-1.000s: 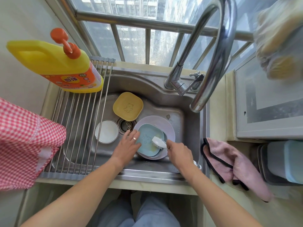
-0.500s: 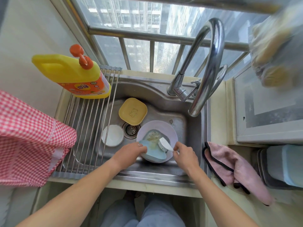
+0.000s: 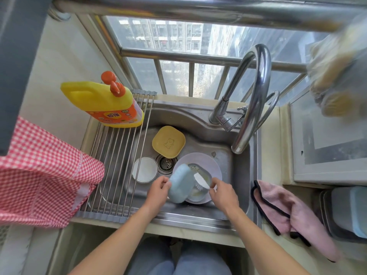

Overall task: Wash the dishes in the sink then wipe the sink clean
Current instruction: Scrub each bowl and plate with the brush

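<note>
Person, seen from a head-worn camera, located on the near side of the sink.

- Left hand: bare, no glove; no ring or watch discernible at this size.
- Right hand: bare, no glove, no wristband.
- Forearms: both bare to the frame edge, no sleeve in view.
- Legs: below the sink's front edge, two knees in light blue denim-like trousers, a dark gap between them.

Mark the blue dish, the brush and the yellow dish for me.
blue dish (image 3: 181, 183), head view, its upturned underside.
brush (image 3: 201, 181), head view, its white head.
yellow dish (image 3: 168, 141), head view, centre by the bear.
</note>
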`<action>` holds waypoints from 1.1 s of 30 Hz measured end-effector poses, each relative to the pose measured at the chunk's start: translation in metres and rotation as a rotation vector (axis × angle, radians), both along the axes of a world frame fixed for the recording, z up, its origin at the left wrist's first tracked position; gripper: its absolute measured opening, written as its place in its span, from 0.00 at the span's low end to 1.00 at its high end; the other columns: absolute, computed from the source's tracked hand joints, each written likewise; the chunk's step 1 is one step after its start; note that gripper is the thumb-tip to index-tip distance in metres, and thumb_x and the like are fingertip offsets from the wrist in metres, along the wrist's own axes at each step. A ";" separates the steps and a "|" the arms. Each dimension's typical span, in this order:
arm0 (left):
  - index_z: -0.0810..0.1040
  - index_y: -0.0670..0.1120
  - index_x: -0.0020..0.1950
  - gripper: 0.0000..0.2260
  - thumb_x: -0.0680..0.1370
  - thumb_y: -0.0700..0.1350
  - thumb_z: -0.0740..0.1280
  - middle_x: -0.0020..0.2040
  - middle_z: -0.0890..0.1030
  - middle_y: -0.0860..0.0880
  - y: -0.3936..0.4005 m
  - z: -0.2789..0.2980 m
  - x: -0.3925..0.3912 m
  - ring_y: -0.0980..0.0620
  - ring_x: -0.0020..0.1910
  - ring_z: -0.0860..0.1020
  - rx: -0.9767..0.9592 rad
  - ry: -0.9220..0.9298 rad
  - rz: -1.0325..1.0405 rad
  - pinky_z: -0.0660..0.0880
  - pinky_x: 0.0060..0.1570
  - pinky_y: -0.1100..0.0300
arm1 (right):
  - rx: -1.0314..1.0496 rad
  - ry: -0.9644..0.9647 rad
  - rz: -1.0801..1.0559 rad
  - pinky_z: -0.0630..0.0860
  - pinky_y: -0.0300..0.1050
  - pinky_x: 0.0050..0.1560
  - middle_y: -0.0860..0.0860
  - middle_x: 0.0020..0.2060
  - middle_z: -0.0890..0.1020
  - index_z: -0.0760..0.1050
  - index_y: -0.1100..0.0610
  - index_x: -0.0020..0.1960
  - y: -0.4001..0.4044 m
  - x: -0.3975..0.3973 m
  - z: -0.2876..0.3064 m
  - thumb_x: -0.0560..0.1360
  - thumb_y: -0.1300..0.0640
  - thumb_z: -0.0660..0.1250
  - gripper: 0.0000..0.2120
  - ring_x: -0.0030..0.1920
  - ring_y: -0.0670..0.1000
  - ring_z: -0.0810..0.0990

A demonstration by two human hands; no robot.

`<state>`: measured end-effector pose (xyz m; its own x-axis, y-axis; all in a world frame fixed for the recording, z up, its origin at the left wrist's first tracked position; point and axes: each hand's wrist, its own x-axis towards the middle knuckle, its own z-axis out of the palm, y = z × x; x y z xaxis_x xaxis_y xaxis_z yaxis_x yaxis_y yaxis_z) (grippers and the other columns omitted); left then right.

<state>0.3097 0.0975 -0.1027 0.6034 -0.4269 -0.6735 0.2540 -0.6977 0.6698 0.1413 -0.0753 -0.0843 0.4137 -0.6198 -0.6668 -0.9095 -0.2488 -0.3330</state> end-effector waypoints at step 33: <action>0.79 0.45 0.57 0.17 0.79 0.28 0.59 0.52 0.83 0.42 -0.032 0.004 -0.019 0.42 0.52 0.82 0.058 0.314 0.224 0.82 0.49 0.52 | -0.071 -0.074 0.008 0.73 0.47 0.40 0.52 0.41 0.82 0.71 0.49 0.44 0.028 0.041 0.081 0.75 0.56 0.60 0.04 0.45 0.58 0.80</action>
